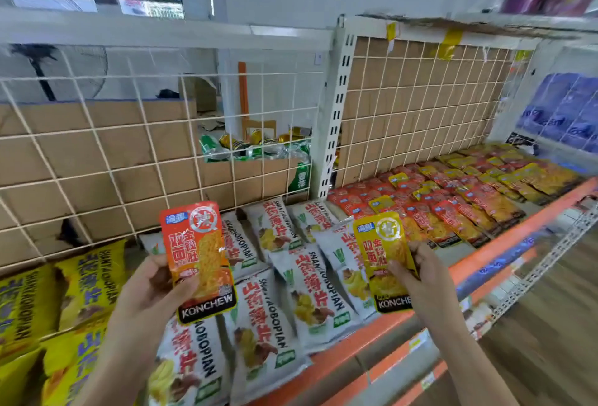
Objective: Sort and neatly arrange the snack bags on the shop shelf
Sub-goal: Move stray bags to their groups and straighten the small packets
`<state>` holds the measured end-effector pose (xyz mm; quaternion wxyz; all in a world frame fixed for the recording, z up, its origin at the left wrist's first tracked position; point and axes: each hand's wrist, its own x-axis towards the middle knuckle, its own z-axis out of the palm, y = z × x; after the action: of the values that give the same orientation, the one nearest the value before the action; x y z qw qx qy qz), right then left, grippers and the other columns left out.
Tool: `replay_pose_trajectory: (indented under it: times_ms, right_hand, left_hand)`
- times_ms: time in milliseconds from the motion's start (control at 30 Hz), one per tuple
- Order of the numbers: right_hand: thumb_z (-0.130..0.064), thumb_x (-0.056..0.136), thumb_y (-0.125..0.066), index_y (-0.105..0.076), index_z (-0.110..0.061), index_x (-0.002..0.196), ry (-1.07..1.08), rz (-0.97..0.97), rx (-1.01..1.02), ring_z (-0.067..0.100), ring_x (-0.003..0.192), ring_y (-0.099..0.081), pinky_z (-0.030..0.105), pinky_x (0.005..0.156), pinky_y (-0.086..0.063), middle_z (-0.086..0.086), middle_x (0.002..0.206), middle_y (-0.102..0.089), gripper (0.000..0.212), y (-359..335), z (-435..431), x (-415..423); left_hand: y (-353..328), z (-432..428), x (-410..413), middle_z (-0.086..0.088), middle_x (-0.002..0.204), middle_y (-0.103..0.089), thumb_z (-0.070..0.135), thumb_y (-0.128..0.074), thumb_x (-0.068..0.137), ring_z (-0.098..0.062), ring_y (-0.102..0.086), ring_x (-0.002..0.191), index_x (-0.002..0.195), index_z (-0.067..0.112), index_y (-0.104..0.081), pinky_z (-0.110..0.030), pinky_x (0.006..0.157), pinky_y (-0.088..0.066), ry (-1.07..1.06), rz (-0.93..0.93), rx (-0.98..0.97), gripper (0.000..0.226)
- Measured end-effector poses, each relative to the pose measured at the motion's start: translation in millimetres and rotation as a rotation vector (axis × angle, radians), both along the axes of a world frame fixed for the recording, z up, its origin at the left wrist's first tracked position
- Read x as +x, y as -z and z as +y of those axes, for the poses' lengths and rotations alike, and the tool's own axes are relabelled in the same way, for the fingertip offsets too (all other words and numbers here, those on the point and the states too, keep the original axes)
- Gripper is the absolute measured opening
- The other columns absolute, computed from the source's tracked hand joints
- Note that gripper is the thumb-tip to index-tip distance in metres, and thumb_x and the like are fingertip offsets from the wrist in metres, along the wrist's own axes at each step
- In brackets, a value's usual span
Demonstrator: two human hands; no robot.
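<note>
Left hand [150, 281], nearest the viewer, thumb in front and fingers behind, clamped on the lower half of an upright red-orange snack bag [199, 256]; right hand [424, 276] likewise pinching an upright yellow snack bag [383, 253] by its right edge, thumb across the front; both bags carry the print KONCHEW, are held clear above the shelf [382, 337] and are well apart from each other; the shelf's orange front edge runs below both hands; a white wire grid [97, 153] stands beyond the hands as the back panel, brown cardboard [420, 98] behind it; large yellow bags [87, 282] lie flat to the left of the left hand; white bags [310, 295] lie in overlapping rows beneath and between the two hands; small red and yellow packets [453, 198], mixed together in rows, lie beyond and to the right of the right hand.
</note>
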<state>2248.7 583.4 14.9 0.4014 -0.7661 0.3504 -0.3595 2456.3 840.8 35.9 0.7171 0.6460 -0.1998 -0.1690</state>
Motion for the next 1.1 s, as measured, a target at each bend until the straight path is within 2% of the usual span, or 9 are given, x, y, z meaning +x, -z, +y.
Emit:
replay_pose_trajectory:
  times_ms: [200, 367, 467, 533, 600, 700, 767, 900, 1100]
  right_hand:
    - [-0.007, 0.086, -0.063, -0.055, -0.008, 0.090, -0.004, 0.016, 0.051, 0.033, 0.078, -0.059, 0.043, 0.067, -0.047, 0.017, 0.081, -0.062, 0.009, 1.3, -58.7, -28.2]
    - [-0.011, 0.085, -0.065, -0.057, -0.009, 0.096, -0.008, 0.049, 0.078, 0.030, 0.087, -0.058, 0.043, 0.079, -0.046, 0.011, 0.088, -0.063, 0.014, 6.8, -120.4, -57.6]
    - [-0.013, 0.085, -0.065, -0.057, -0.010, 0.100, -0.017, 0.055, 0.095, 0.031, 0.092, -0.058, 0.047, 0.083, -0.047, 0.010, 0.090, -0.064, 0.017, 9.3, -158.7, -74.8]
    - [-0.012, 0.085, -0.065, -0.057, -0.011, 0.102, -0.027, 0.040, 0.131, 0.031, 0.095, -0.058, 0.050, 0.086, -0.047, 0.010, 0.093, -0.064, 0.019, 10.5, -182.8, -85.9]
    - [-0.012, 0.085, -0.065, -0.058, -0.011, 0.102, -0.036, 0.020, 0.154, 0.032, 0.097, -0.059, 0.053, 0.088, -0.047, 0.011, 0.096, -0.065, 0.019, 10.8, -204.4, -96.3]
    - [-0.009, 0.084, -0.064, -0.057, -0.022, 0.087, -0.028, 0.004, 0.139, 0.032, 0.088, -0.061, 0.055, 0.083, -0.047, 0.009, 0.087, -0.066, 0.015, 7.7, -227.9, -110.8]
    - [-0.007, 0.084, -0.064, -0.056, -0.025, 0.084, -0.014, -0.018, 0.153, 0.030, 0.086, -0.061, 0.052, 0.079, -0.048, 0.007, 0.084, -0.066, 0.020, 6.7, -239.5, -119.4]
    - [-0.004, 0.084, -0.064, -0.057, -0.022, 0.085, 0.003, -0.038, 0.164, 0.013, 0.071, -0.061, 0.036, 0.069, -0.048, -0.002, 0.075, -0.068, 0.019, 8.6, -256.4, -133.1]
    - [-0.003, 0.086, -0.062, -0.055, -0.010, 0.084, 0.060, -0.087, 0.203, 0.029, 0.072, -0.058, 0.026, 0.060, -0.046, 0.023, 0.084, -0.062, 0.010, 8.4, -260.9, -142.9]
  left_hand:
    - [1.7, -61.6, -33.0, -0.004, 0.087, -0.072, 0.008, -0.065, 0.068, -0.027, -0.064, 0.088, 0.092, 0.015, -0.063, -0.038, 0.085, -0.046, -0.001, 0.042, -0.009, 0.024]
    - [7.6, -123.3, -70.2, -0.003, 0.081, -0.073, 0.003, -0.069, 0.075, -0.020, -0.065, 0.080, 0.086, 0.013, -0.063, -0.021, 0.072, -0.051, -0.017, 0.082, -0.019, 0.016]
    - [7.7, -161.3, -92.4, -0.006, 0.089, -0.072, 0.023, -0.083, 0.061, -0.023, -0.066, 0.089, 0.091, 0.017, -0.065, -0.040, 0.087, -0.048, -0.010, 0.098, -0.010, 0.035]
    - [11.1, -186.5, -106.4, -0.004, 0.088, -0.071, 0.006, -0.073, 0.074, -0.027, -0.063, 0.092, 0.093, 0.015, -0.062, -0.047, 0.093, -0.044, -0.027, 0.121, -0.001, 0.024]
    - [12.7, -209.8, -122.3, 0.000, 0.077, -0.071, -0.007, -0.061, 0.080, -0.027, -0.061, 0.086, 0.086, 0.013, -0.059, -0.044, 0.088, -0.045, -0.044, 0.141, 0.003, 0.021]
    - [16.4, -236.4, -140.4, -0.006, 0.085, -0.071, 0.002, -0.068, 0.078, -0.027, -0.064, 0.089, 0.087, 0.019, -0.063, -0.034, 0.076, -0.052, 0.018, 0.127, 0.056, 0.020]
    - [18.3, -251.6, -148.5, -0.008, 0.084, -0.069, 0.007, -0.074, 0.074, -0.015, -0.064, 0.081, 0.083, 0.024, -0.064, -0.018, 0.059, -0.049, 0.041, 0.124, 0.076, 0.022]
    - [18.0, -282.0, -157.0, -0.002, 0.090, -0.072, 0.002, -0.066, 0.080, -0.021, -0.065, 0.093, 0.099, 0.015, -0.062, -0.031, 0.080, -0.047, 0.117, 0.117, 0.163, 0.023]
    - [26.9, -320.7, -156.0, 0.001, 0.110, -0.063, 0.005, -0.068, 0.079, -0.014, -0.061, 0.103, 0.109, 0.026, -0.048, -0.036, 0.093, -0.047, 0.263, 0.085, 0.301, 0.042]
